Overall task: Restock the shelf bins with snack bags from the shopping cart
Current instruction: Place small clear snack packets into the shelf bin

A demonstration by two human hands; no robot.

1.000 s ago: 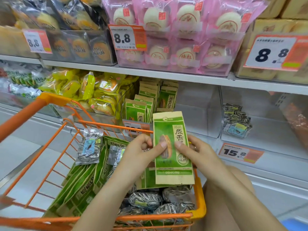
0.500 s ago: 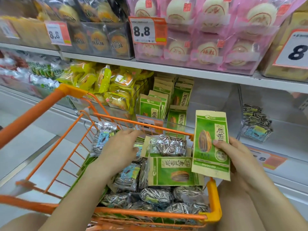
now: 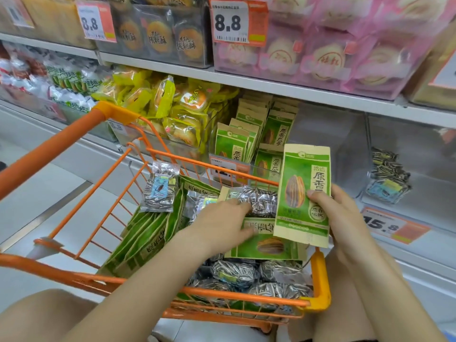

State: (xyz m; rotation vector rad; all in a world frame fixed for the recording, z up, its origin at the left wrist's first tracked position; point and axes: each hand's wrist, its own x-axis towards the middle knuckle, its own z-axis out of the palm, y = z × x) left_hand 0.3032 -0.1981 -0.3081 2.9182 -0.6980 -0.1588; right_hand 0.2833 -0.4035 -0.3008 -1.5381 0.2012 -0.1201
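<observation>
The left hand (image 3: 223, 224) has reached onto the cart's green bag (image 3: 265, 243).

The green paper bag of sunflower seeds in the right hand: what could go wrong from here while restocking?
1. The right hand pinches the green paper bag of sunflower seeds only at its edge, so it might slip back into the orange wire shopping cart.
2. The left hand rests on a second green bag lying flat; lifting it could disturb the silver foil seed packets beside it.
</observation>
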